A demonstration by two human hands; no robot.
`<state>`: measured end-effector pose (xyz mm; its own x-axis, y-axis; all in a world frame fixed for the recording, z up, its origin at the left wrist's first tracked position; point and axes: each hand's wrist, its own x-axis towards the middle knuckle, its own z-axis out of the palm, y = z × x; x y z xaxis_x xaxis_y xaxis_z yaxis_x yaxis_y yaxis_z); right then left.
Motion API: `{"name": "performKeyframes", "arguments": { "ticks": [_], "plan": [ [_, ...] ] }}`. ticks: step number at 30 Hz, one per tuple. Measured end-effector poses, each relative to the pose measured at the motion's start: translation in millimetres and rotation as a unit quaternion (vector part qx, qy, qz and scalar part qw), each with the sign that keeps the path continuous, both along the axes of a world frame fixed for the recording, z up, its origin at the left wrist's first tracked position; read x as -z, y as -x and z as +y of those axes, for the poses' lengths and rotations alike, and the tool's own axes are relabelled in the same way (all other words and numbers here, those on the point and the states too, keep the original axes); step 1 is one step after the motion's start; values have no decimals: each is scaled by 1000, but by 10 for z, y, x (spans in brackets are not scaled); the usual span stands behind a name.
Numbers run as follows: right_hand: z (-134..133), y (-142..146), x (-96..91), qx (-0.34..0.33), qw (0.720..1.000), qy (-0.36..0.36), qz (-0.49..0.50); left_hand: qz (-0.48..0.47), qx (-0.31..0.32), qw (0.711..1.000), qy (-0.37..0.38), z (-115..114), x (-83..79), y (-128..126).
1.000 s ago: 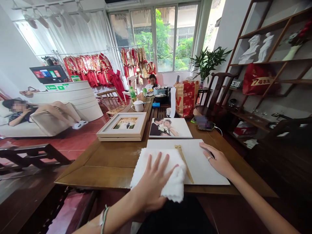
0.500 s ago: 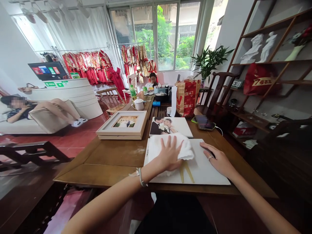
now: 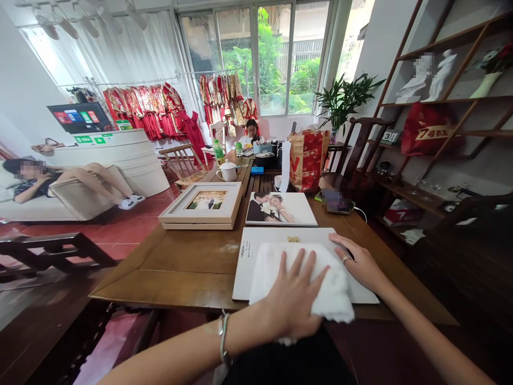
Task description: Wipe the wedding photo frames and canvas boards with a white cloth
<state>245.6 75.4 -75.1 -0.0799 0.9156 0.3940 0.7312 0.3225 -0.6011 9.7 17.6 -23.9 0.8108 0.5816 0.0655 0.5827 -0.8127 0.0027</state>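
Observation:
My left hand presses flat on a folded white cloth, its fingers spread. The cloth lies over the front part of a white board with small dark print at its left side, and hangs past the near edge. Just beyond the cloth, a small yellowish mark shows on the board. My right hand, wearing a ring, rests along the board's right side with its fingers stretched out; its thumb is hidden. A photo panel of a couple lies right behind the board.
Left on the wooden table lies a framed photo. Behind are a white lidded cup, a red and brown paper bag and a phone on a cable. One person sits at the far end; another lies on the sofa.
My left hand has slid the cloth towards me and slightly right, over the front edge. The yellowish strips near the front are now covered. My right hand has stayed in place.

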Motion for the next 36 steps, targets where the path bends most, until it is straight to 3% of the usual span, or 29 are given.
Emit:
{"name": "performKeyframes", "arguments": {
  "ticks": [5,8,12,19,22,27,29,32,36],
  "plan": [
    [0,-2,-3,-9,1000,-2,24,22,-69,997,-33,615,-50,-284],
    [3,-3,-6,1,999,-4,50,26,-116,991,-55,760,-59,-454],
    [32,-48,26,3,994,21,104,35,-125,989,-64,591,-50,-531],
    [77,-110,61,-12,971,71,228,17,22,998,-54,-167,-122,-408],
    [71,-95,36,-21,959,74,274,17,19,999,-43,-86,-125,-428],
    [53,-71,0,-4,945,33,326,15,-25,998,-62,524,-61,-598],
    [49,-76,-8,6,945,18,328,17,-40,997,-69,662,-40,-684],
    [48,-96,-15,8,947,21,320,30,-71,995,-67,584,-42,-775],
    [54,-103,-19,17,952,41,302,40,-67,995,-62,61,-72,-759]
  ]
}}
